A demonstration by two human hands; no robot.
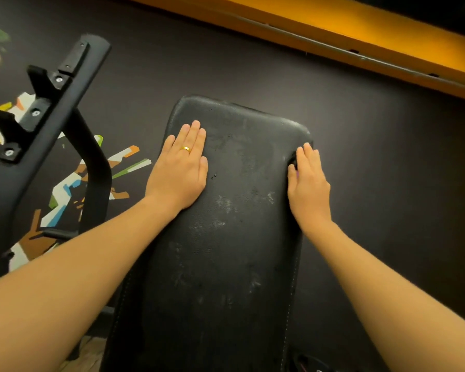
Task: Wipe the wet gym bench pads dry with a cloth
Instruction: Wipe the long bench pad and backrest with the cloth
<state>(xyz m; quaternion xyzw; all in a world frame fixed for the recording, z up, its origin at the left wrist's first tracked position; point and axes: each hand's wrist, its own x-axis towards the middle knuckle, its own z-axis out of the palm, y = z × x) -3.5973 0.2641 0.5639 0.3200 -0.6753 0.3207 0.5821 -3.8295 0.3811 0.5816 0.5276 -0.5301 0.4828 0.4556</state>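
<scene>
Landmark: a long black padded vinyl bench pad [234, 237] with a stitched seam. Its long axis runs from the viewer away to a rounded far end.
Left hand: the left hand [181, 167] lies flat on the pad's left side near the far end, fingers straight and together, holding nothing. It wears a gold ring [185, 149].
Right hand: the right hand [308, 183] rests along the pad's right edge, level with the left, its fingers nearly straight and its thumb hidden.
Cloth: a small dark wad [293, 160] shows under the right fingers at the pad's right edge. It is probably the cloth, though too dark to be sure.
Grip: the right hand looks to press the wad flat against the edge, not clench it.
Wet marks: a few small dark droplets [214, 176] sit on the pad just beside the left palm. Pale smears are spread along the pad's middle.
Key relation: the unwiped surface lies to the left of the wad, across the pad's width. The droplets are nearer the empty left hand, so the right hand would have to sweep inward.
Beside the pad: a black steel rack frame [73, 103] stands off its left side.
</scene>
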